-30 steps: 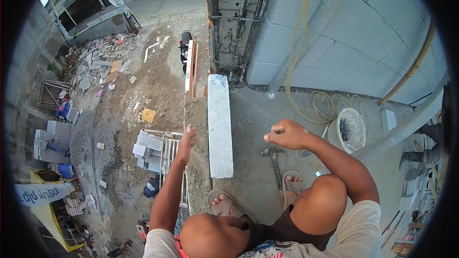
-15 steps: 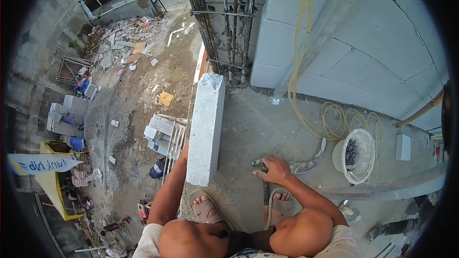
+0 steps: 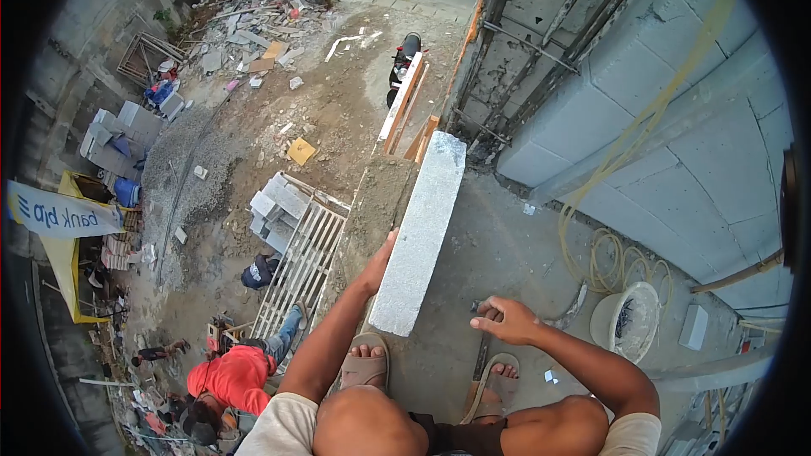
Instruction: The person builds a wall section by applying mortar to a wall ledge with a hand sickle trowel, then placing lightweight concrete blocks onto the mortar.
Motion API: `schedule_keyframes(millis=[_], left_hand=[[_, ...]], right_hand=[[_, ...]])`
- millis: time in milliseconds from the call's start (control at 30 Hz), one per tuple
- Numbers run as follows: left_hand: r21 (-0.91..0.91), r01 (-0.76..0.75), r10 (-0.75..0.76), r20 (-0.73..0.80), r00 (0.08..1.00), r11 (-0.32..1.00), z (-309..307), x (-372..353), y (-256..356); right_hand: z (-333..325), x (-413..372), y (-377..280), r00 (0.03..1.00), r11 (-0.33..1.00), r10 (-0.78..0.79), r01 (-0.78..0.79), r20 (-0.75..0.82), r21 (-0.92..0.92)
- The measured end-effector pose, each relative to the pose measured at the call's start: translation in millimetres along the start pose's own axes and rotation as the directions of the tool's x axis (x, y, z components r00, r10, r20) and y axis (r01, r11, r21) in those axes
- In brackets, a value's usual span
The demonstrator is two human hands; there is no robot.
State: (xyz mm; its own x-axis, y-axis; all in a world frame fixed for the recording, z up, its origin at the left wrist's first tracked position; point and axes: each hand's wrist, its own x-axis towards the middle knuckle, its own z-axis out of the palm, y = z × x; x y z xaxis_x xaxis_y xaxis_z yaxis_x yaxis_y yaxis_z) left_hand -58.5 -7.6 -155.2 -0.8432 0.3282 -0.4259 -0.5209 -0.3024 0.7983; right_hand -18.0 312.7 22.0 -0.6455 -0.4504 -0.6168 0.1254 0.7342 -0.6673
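At the edge of a concrete floor (image 3: 498, 245), high above a building yard, a person squats in tan sandals (image 3: 365, 367). A long grey block (image 3: 420, 228) lies along the edge, its far end near the rusty steel bars (image 3: 524, 76) of a column. A rough strip of mortar (image 3: 372, 203) runs just beside it on the outer side.

The left hand (image 3: 380, 260) rests against the outer side of the block near its close end, thumb up along the face. Its fingers are stretched out, not closed round anything. The right hand (image 3: 507, 319) is down on the floor on the inner side of the block, near its close corner. Its fingers are curled over the head end of a hammer (image 3: 480, 355), whose handle runs back along the floor toward the right foot.

Farther right, a trowel (image 3: 576, 306) lies on the floor and a white bucket (image 3: 610, 331) holding dark nails stands near it. A coil of yellow hose (image 3: 601, 252) lies between the bucket and a wall of pale blocks (image 3: 676, 118). Down in the yard, a person in a red shirt (image 3: 230, 376) bends over near a wooden pallet (image 3: 300, 257) stacked with grey blocks. Farther off are rubble, a motorbike (image 3: 404, 59) and a banner (image 3: 52, 213).
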Motion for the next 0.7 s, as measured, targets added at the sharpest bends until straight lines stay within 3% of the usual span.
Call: schedule_keyframes(millis=[33, 100, 133, 200, 400, 467, 533, 600, 667, 700], left_hand=[[-0.041, -0.009, 0.01, 0.026, 1.0, 0.999, 11, -6, 12], [-0.051, -0.061, 0.063, 0.038, 0.997, 0.997, 26, -18, 32], [-0.062, -0.059, 0.062, 0.039, 0.997, 0.996, 23, -16, 25], [0.104, -0.142, 0.146, -0.042, 0.988, 0.984, 15, -10, 7], [0.073, -0.16, 0.16, 0.005, 0.987, 0.984, 11, -34, -15], [0.064, -0.144, 0.143, 0.025, 0.989, 0.988, 10, -41, -17], [0.028, -0.089, 0.089, 0.006, 0.996, 0.996, 8, -43, -17], [-0.009, -0.076, 0.076, 0.025, 0.997, 0.997, 6, -38, -14], [-0.063, -0.065, 0.068, 0.045, 0.997, 0.996, 9, -32, -14], [-0.115, -0.053, 0.061, 0.068, 0.996, 0.992, 8, -28, -14]], right_hand=[[3, 2, -15, 1.0, 1.0, 0.005, -0.005, 0.002, -0.01], [16, 7, -43, 0.99, 0.941, 0.052, -0.092, 0.127, 0.326], [24, 11, -49, 0.989, 0.942, 0.062, -0.101, 0.131, 0.32], [37, 21, -53, 0.984, 0.693, 0.147, -0.176, 0.101, 0.699], [41, 4, 2, 0.91, 0.761, 0.407, -0.385, 0.078, 0.521], [42, 7, 4, 0.905, 0.776, 0.42, -0.393, 0.061, 0.493], [46, 27, 7, 0.945, 0.883, 0.327, -0.295, -0.026, 0.365], [55, 59, -7, 0.952, 0.871, 0.269, -0.176, -0.145, 0.459], [81, 90, -17, 0.913, 0.693, 0.26, 0.05, -0.314, 0.72], [97, 104, -20, 0.908, 0.687, 0.27, 0.051, -0.32, 0.725]])
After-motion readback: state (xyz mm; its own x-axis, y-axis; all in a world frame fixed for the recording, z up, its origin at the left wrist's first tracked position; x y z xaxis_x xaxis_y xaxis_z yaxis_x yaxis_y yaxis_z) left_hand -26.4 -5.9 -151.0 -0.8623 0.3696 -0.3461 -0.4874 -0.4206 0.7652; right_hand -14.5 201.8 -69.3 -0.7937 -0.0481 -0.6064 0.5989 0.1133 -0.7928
